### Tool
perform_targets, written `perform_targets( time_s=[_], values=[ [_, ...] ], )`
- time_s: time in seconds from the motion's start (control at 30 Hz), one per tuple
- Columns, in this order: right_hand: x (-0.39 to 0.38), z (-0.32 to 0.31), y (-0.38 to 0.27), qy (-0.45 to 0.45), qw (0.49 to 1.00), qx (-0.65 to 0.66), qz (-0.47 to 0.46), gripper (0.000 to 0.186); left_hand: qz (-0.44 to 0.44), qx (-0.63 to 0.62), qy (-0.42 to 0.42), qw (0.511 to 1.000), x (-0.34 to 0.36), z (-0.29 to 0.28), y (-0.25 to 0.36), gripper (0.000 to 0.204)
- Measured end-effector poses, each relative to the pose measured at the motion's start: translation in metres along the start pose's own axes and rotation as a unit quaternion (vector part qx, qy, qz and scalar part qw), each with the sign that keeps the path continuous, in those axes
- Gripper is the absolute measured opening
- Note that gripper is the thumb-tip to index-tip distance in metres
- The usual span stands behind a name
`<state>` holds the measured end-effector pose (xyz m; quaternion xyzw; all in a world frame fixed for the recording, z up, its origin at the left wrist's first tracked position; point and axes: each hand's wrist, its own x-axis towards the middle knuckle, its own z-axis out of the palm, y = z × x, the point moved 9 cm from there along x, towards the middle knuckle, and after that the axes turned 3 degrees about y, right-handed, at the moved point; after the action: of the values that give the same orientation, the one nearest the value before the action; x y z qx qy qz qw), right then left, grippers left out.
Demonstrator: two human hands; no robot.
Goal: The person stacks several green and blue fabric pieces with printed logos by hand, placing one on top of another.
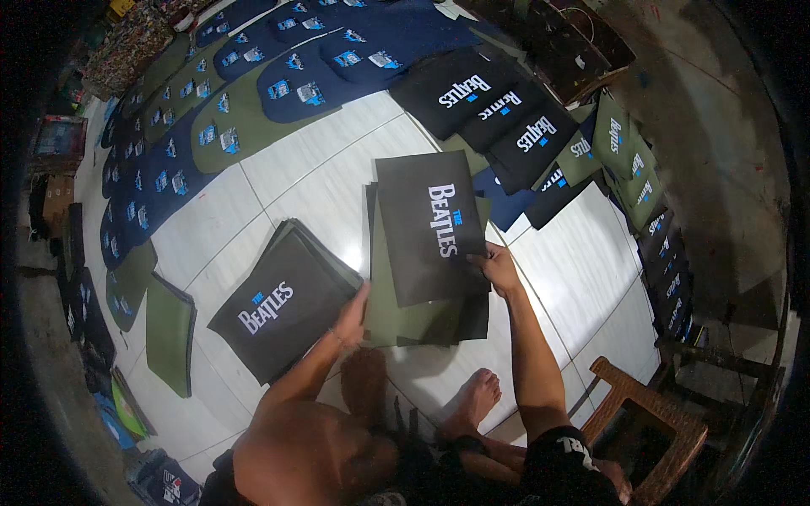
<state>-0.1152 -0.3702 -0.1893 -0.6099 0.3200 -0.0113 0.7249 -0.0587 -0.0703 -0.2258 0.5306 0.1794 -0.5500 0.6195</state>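
Note:
My left hand point(354, 316) is closed on the right edge of a stack of dark printed fabric panels point(287, 299), tilted to the left, with black and green layers showing along its edges; the fingers underneath are hidden. My right hand point(499, 270) pinches the right edge of a single black fabric panel point(413, 236) with a white and blue print. That panel lies over a pile of plain-looking green and black panels point(405, 325), covering most of it. The two groups sit side by side, with my left hand between them.
Navy and green printed pieces point(291, 93) spread across the white tiled floor point(295, 173) at the far left. Black printed panels point(472, 97) overlap at the back right, beside green ones point(620, 139). A green stack point(170, 333) lies left; a wooden stool point(645, 396) stands near right.

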Motion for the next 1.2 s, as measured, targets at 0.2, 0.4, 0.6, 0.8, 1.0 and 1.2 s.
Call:
perform_targets(
  time_s=[0.2, 0.4, 0.6, 0.8, 1.0, 1.2],
  values=[
    [0.002, 0.016, 0.002, 0.14, 0.986, -0.092, -0.015, 0.031, 0.054, 0.061, -0.056, 0.995, 0.015, -0.007, -0.014, 0.036],
    [0.008, 0.016, -0.003, 0.183, 0.961, -0.183, -0.101, 0.021, 0.11, 0.089, -0.068, 0.988, 0.014, 0.005, -0.006, 0.036],
    [-0.033, 0.016, -0.048, 0.22, 0.92, -0.299, -0.124, 0.022, 0.116, 0.135, 0.027, 0.984, 0.014, -0.011, -0.01, 0.034],
    [-0.057, 0.008, -0.024, 0.034, 0.937, -0.334, -0.097, 0.024, 0.028, -0.12, 0.08, 0.989, -0.001, 0.008, -0.003, 0.053],
    [-0.042, -0.007, -0.023, -0.019, 0.945, -0.325, 0.04, 0.025, 0.115, 0.062, 0.053, 0.99, 0.01, -0.013, -0.006, 0.037],
    [0.023, -0.234, -0.017, 0.415, 0.895, -0.143, -0.084, 0.024, 0.078, 0.076, 0.066, 0.992, 0.013, 0.0, -0.005, 0.032]
  ],
)
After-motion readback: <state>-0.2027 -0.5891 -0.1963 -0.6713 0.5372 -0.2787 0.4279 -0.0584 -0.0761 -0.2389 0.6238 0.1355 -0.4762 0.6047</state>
